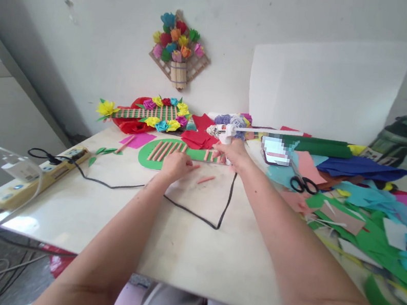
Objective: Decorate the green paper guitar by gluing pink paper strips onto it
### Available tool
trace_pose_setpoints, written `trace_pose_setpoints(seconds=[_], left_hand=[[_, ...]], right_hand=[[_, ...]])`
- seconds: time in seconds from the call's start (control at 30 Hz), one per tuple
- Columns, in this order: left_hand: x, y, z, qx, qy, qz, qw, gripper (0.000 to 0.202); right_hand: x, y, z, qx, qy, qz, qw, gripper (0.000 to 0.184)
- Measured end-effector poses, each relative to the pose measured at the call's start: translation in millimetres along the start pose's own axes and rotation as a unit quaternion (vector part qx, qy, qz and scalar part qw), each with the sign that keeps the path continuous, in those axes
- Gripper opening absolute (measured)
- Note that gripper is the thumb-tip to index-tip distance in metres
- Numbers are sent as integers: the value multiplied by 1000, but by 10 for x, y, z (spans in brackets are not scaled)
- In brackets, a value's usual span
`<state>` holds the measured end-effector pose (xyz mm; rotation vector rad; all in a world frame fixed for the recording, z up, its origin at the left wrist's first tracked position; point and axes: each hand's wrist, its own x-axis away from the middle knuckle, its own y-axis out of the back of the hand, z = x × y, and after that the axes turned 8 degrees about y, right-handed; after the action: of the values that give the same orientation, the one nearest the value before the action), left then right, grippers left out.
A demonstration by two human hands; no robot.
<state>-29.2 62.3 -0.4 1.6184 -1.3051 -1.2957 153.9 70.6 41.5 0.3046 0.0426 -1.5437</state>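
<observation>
A green paddle-shaped cutout lies on the table, its wide end at left and a narrow neck running right. Short pink paper rolls sit across it in rows. My left hand is at the lower edge of the wide part, fingers bent and closed on it; the fingertips are partly hidden. My right hand is wrapped round a white glue gun above the neck, with a long glue stick reaching out to the right. A loose pink roll lies just in front of the cutout.
A black cord crosses the table from the power strip at left. Black-handled scissors, a phone and coloured paper scraps cover the right side. A flower-trimmed paper guitar lies behind, near a dark green bottle.
</observation>
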Motion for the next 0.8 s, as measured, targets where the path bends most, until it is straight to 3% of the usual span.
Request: trace_pose_setpoints(seconds=[0.13, 0.23, 0.33, 0.43, 0.57, 0.8], left_hand=[[-7, 23, -9, 53, 9, -7, 999, 30], [-2, 56, -12, 210, 55, 37, 976, 29], [9, 72, -1, 408, 76, 112, 903, 31], [15, 63, 6, 533, 74, 166, 827, 28], [10, 43, -7, 596, 72, 198, 775, 26], [23, 48, -41, 616, 67, 224, 752, 27]], right_hand=[[-33, -5, -51, -1, 13, -2, 1000, 16], [-54, -12, -79, 0, 20, -11, 1000, 15], [-52, -27, -83, -7, 28, -17, 999, 13], [-28, -54, -65, -18, 25, -17, 999, 11], [1, -105, -50, -47, 9, 7, 999, 13], [7, -186, -97, -54, 3, 16, 998, 19]])
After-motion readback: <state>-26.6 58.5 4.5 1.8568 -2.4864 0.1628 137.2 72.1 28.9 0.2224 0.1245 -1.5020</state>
